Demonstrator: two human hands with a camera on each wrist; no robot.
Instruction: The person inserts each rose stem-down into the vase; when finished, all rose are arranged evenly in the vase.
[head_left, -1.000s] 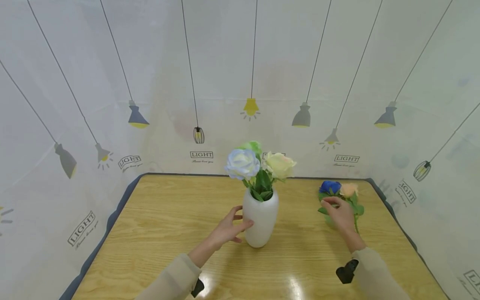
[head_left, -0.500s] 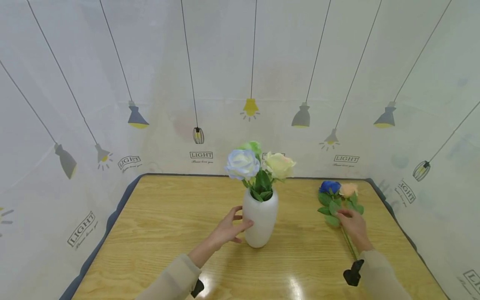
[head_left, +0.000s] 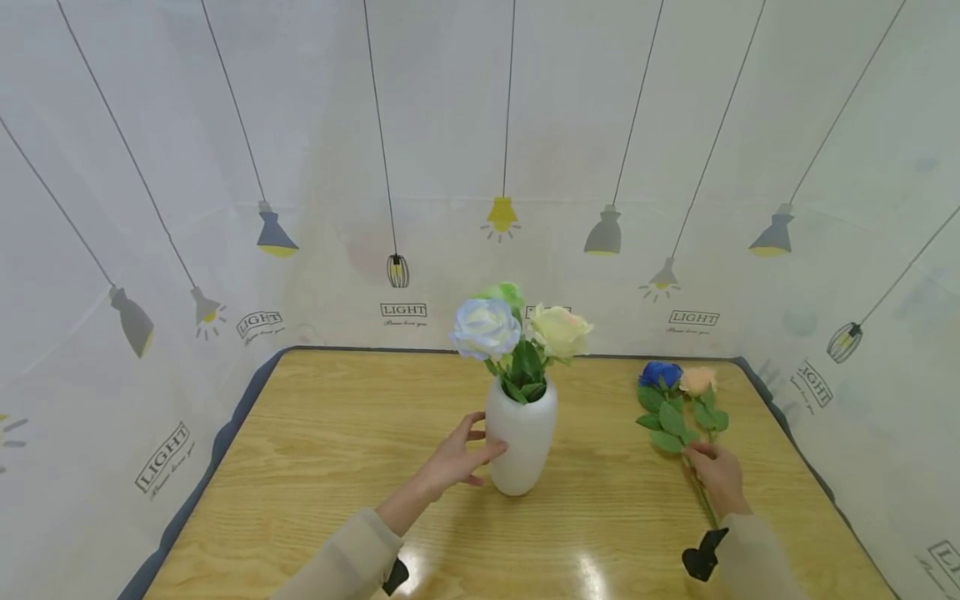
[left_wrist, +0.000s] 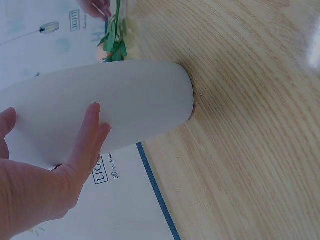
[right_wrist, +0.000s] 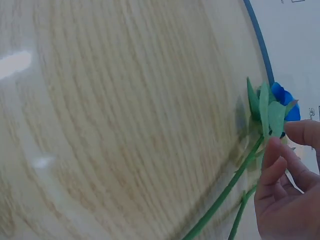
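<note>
A white vase stands mid-table and holds a pale blue rose, a cream rose and a green flower. My left hand rests against the left side of the vase, with straight fingers laid on it. To the right a blue rose and a peach rose lie flat on the table. My right hand is over their stems, below the leaves. In the right wrist view its curled fingers and thumb pinch at the blue rose's stem.
The wooden table has a dark edge and is enclosed on three sides by white sheets printed with lamps. Bare wood lies left of the vase and along the front. The right edge is close to the lying flowers.
My right hand has slid from the flower heads down along the stems toward me. The left hand and the vase have not moved.
</note>
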